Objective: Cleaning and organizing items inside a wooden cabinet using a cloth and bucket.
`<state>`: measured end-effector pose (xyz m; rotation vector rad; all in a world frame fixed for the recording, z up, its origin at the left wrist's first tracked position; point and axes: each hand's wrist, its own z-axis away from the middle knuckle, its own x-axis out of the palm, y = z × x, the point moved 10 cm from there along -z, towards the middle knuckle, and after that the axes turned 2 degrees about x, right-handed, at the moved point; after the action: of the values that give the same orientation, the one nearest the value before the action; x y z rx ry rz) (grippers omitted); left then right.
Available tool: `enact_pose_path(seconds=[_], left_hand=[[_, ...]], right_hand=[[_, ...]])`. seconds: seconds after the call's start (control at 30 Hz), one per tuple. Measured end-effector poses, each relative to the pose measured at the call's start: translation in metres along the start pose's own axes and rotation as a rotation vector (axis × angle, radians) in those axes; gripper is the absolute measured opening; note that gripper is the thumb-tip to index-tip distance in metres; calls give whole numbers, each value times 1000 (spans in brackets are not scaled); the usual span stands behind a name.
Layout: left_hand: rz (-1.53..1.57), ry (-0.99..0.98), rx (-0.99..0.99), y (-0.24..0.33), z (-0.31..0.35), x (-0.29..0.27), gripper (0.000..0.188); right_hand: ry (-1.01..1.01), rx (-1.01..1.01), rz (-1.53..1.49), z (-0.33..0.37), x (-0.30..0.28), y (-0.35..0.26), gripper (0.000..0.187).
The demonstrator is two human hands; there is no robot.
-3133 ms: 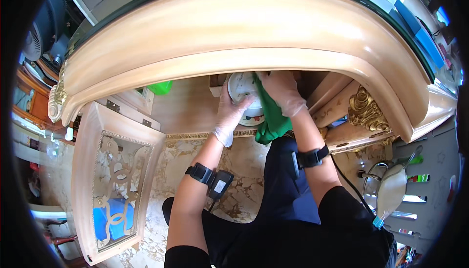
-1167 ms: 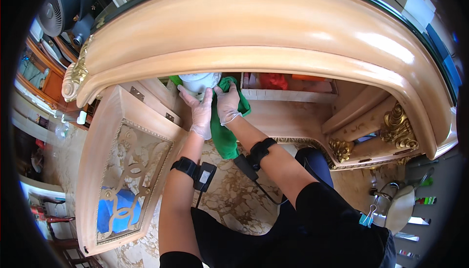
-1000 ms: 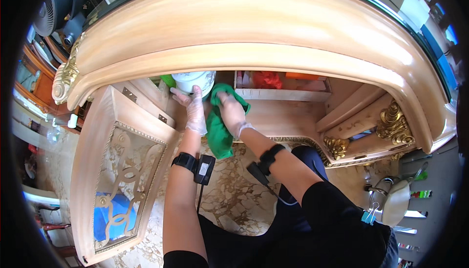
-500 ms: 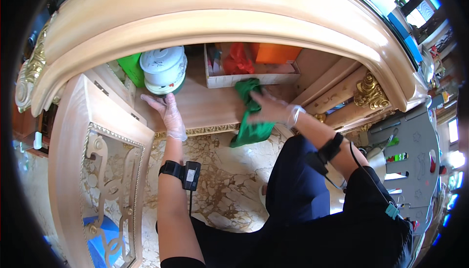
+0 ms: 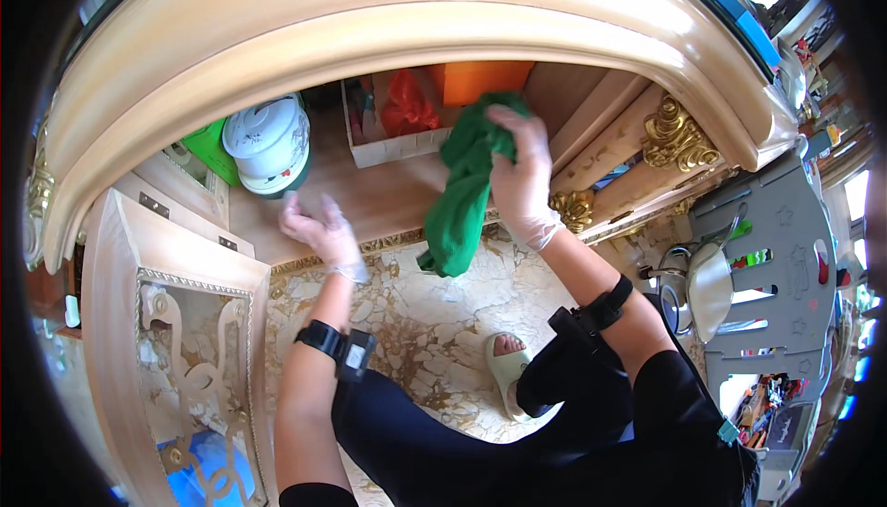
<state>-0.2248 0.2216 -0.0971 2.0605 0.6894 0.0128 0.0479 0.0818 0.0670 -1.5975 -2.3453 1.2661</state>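
Note:
My right hand (image 5: 517, 179), in a thin clear glove, grips a green cloth (image 5: 462, 197) at its top, and the cloth hangs down over the front edge of the cabinet shelf (image 5: 370, 202). My left hand (image 5: 319, 230), also gloved, hovers with fingers apart over the shelf's front edge and holds nothing. A white lidded pot (image 5: 270, 142) stands at the shelf's left, a hand's width beyond my left hand. A white open box (image 5: 393, 142) holding a red bag (image 5: 407, 105) sits behind the cloth, with an orange box (image 5: 480, 77) next to it.
The ornate cabinet door (image 5: 176, 350) stands open at the left, with glass and gold trim. A curved wooden top (image 5: 397, 17) overhangs the shelf. Marble floor (image 5: 434, 322) lies below. A grey plastic chair (image 5: 776, 276) and a small pan (image 5: 707, 290) stand at the right.
The white pot has been set down at the shelf's left and my left hand has come off it. My right hand lifted the green cloth up off the shelf.

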Motion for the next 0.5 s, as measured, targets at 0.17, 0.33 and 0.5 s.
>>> enact_pose_path(seconds=[0.17,0.33,0.5], left_hand=[[382,-259,-237,11,20,57,68],[207,-502,-27,34,-9,98,73],[-155,-792,243,60,-24,117,53]], right_hand=[[-412,22,364,31,51,34,78],[-805,-38,592,70,112,72,71],[-1115,-188,811,61,145,56,55]])
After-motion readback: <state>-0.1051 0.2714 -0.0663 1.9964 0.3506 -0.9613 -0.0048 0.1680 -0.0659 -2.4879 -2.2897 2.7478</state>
